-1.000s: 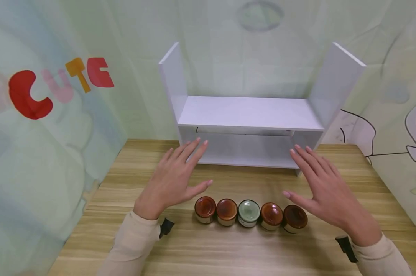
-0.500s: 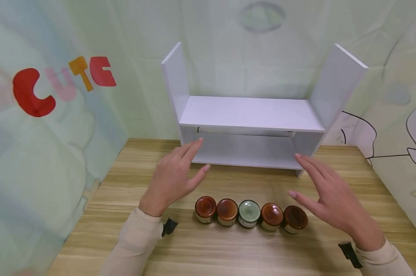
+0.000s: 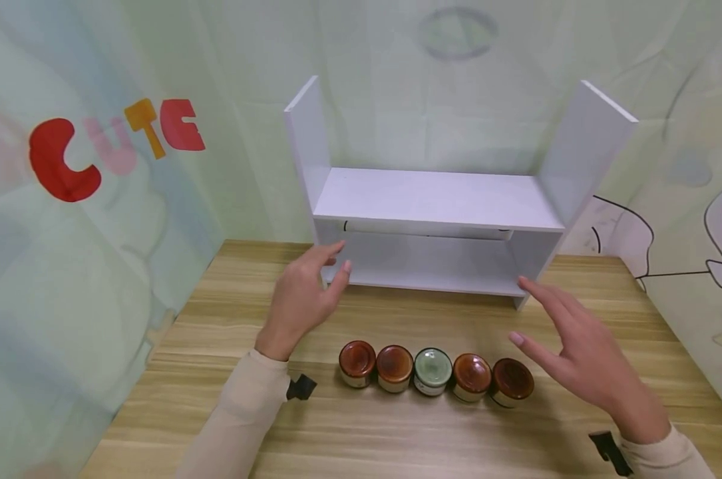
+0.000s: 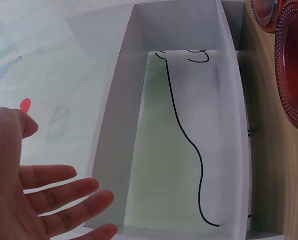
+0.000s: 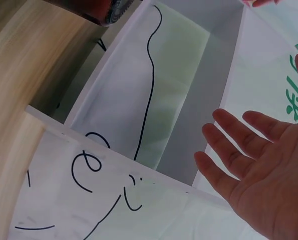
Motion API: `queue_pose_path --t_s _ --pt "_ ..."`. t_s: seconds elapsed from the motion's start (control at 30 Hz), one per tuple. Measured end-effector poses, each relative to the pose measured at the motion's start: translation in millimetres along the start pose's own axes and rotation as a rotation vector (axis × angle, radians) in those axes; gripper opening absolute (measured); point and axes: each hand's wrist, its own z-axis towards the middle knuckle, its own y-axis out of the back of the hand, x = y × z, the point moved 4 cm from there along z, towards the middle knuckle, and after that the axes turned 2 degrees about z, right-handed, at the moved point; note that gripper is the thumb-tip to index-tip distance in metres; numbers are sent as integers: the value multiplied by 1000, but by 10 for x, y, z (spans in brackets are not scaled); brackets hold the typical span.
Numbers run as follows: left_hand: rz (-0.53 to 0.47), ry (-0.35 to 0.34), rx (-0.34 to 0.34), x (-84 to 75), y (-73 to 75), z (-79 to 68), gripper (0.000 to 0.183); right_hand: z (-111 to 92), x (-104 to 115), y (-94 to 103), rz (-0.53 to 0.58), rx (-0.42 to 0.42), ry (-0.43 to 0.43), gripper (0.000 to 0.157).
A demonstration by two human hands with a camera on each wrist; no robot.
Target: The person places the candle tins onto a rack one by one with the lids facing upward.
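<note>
My left hand (image 3: 303,293) hovers in front of the left end of a white two-tier shelf (image 3: 438,196), fingers extended and relaxed, holding nothing. On the other side, my right hand (image 3: 582,352) is held over the table near the shelf's right end, thumb apart from the fingers, also holding nothing. Between the hands several small lidded jars stand in a row: two with reddish-brown lids on the left (image 3: 357,362), a jar with a green lid (image 3: 432,369) in the middle, an orange-brown one (image 3: 471,374), and a dark brown one (image 3: 512,381) nearest my right hand.
The shelf stands at the back of a wood-grain table (image 3: 420,439), its tall side panels (image 3: 594,146) rising above the upper board. Printed fabric (image 3: 229,133) with coloured letters hangs behind and on both sides.
My left hand has turned, its fingers drawing closer together and bending slightly. The right hand has shifted a little down and to the right. The jars have stayed put.
</note>
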Motion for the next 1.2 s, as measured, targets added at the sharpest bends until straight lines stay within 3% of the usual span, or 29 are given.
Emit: queue_pose_path --t_s 0.2,0.37,0.5,0.93,1.2 --pt "-156 188 19 135 -95 25 36 -28 -10 -4 27 -10 -5 83" --pt "-170 272 13 202 -169 70 37 -61 -52 -27 28 2 -31 81" --pt "-235 347 5 270 -225 122 39 -83 -71 -38 30 9 -49 80" --pt "-633 705 82 405 -403 262 41 -130 -90 -55 24 9 -65 78" --pt "-891 831 100 470 -486 335 45 -154 -120 -63 26 7 -66 78"
